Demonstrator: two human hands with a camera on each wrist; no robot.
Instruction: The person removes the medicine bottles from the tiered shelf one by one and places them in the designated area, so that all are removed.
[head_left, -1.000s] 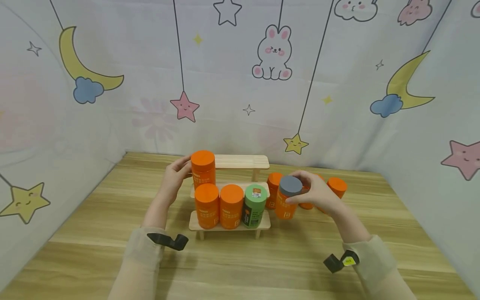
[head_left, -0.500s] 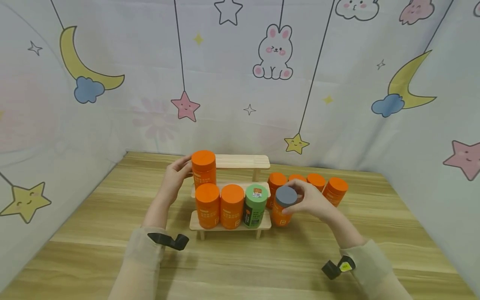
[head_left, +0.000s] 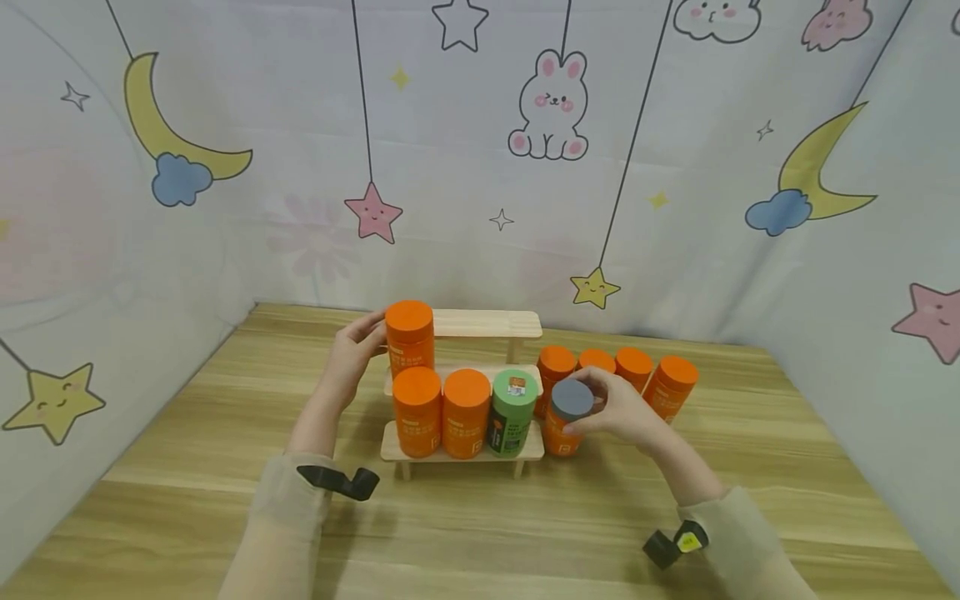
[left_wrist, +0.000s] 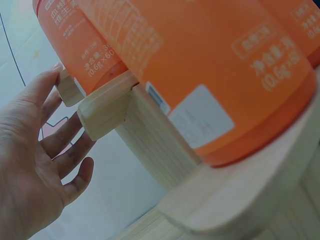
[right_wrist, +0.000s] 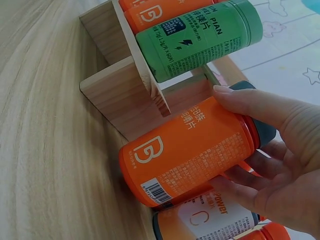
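My right hand (head_left: pixel 618 408) grips an orange supplement bottle with a grey lid (right_wrist: pixel 190 145), thumb and fingers round its top. That bottle stands upright on the table, right beside the wooden rack (head_left: pixel 487 323). On the rack's lowest step sit two orange bottles (head_left: pixel 417 417) and a green bottle (head_left: pixel 513 417). Another orange-lidded bottle (head_left: pixel 410 337) stands at the left end of the middle step. Next to it is my left hand (left_wrist: pixel 35 150), its fingers loosely extended along the rack's left side, fingertips right at the step's edge.
Several more orange-lidded bottles (head_left: pixel 671 387) stand on the table to the right of the rack, partly behind my right hand. One beside the held bottle has a white label (right_wrist: pixel 212 215). Behind the wooden table (head_left: pixel 480 533) hangs a printed cloth (head_left: pixel 450 167).
My right hand has brought the grey-lidded bottle left and toward me, down beside the rack. The left hand stays by the bottle on the middle step.
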